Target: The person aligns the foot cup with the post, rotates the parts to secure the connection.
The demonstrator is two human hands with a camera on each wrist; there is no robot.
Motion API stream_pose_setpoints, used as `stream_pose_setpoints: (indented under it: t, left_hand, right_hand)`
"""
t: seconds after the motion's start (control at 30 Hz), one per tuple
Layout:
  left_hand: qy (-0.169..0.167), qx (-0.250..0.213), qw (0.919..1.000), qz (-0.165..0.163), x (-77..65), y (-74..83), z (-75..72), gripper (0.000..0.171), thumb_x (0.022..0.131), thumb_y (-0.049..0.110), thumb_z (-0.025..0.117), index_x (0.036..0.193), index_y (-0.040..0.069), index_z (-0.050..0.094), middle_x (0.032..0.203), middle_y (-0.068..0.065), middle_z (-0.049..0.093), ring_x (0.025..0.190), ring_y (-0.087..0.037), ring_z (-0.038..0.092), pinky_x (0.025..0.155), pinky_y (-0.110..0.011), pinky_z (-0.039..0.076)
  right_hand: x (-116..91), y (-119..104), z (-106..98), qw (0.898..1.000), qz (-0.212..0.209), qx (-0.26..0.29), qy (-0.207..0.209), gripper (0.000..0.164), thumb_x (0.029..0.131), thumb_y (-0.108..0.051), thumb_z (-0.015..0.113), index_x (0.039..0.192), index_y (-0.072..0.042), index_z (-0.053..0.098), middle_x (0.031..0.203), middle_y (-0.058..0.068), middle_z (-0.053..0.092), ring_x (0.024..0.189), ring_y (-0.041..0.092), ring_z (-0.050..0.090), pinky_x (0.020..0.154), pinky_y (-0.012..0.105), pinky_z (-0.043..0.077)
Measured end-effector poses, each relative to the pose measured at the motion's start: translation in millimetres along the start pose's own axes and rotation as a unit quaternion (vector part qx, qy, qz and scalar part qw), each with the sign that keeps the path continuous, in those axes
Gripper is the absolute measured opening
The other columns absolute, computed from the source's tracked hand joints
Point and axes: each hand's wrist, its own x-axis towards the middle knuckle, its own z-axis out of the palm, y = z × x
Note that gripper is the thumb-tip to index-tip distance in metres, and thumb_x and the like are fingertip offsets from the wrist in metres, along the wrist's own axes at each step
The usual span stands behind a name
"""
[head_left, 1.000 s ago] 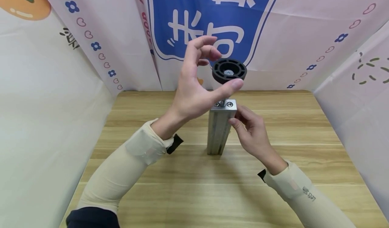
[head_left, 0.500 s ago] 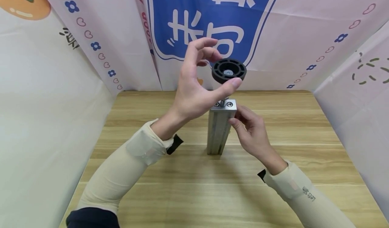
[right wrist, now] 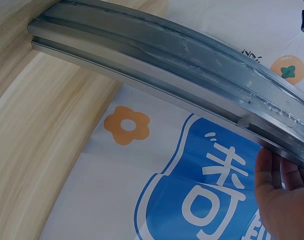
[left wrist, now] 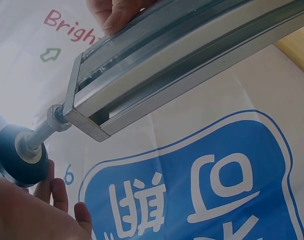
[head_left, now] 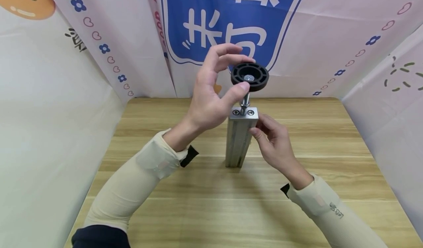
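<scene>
A silver aluminium profile [head_left: 238, 141] stands upright on the table, with a metal end plate [head_left: 242, 113] on top. Out of that plate rises a threaded stud with a nut [head_left: 245, 102], topped by a round black levelling foot [head_left: 250, 76]. My left hand [head_left: 211, 97] pinches the foot's rim, thumb on the near side and fingers at the far side. Just below the plate, my right hand [head_left: 274, 141] grips the profile's right side between thumb and fingers. The left wrist view shows the foot [left wrist: 22, 155] and nut side-on; in the right wrist view, fingertips [right wrist: 265, 167] touch the profile.
The wood-grain table [head_left: 198, 211] extends around the profile's base. Printed cloth walls [head_left: 317, 46] enclose it at the back and both sides. The back cloth hangs close behind the foot.
My left thumb has moved left along the foot's rim while the fingers have slid right behind it, exposing more of the stud. My right hand and the profile stay in place.
</scene>
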Motion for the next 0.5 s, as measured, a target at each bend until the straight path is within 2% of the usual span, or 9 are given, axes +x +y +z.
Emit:
stream_pose_setpoints:
  t: [0.2,0.3,0.5]
  left_hand:
    - [-0.03,-0.062,0.9975,-0.016,1.2,0.4,-0.6,0.051,0.091,0.015,0.053,0.134,-0.01,0.047,0.131,-0.027,0.069,0.131,-0.028,0.062,0.124,-0.034,0.035]
    - [-0.037,-0.071,0.9966,-0.019,1.2,1.3,-1.0,0.052,0.091,0.015,0.052,0.135,-0.011,0.046,0.133,-0.028,0.067,0.132,-0.028,0.062,0.124,-0.035,0.036]
    - [-0.025,-0.002,0.9994,-0.022,0.7,4.3,-2.7,0.058,0.09,0.026,0.06,0.139,-0.006,0.049,0.137,-0.019,0.066,0.131,-0.02,0.058,0.115,-0.035,0.037]
  right_hand:
    - [0.0,-0.6,-0.5,1.0,0.004,-0.008,-0.003,0.037,0.096,0.007,0.066,0.133,0.004,0.067,0.105,0.003,0.069,0.081,0.011,0.057,0.07,0.02,0.051]
    - [-0.2,-0.9,-0.9,1.0,0.005,-0.009,-0.004,0.037,0.096,0.007,0.066,0.133,0.005,0.067,0.106,0.002,0.069,0.081,0.01,0.058,0.071,0.02,0.051]
    - [-0.1,-0.2,-1.2,1.0,0.0,-0.002,-0.003,0.037,0.095,0.008,0.066,0.132,0.005,0.068,0.106,-0.002,0.069,0.081,0.011,0.057,0.071,0.021,0.051]
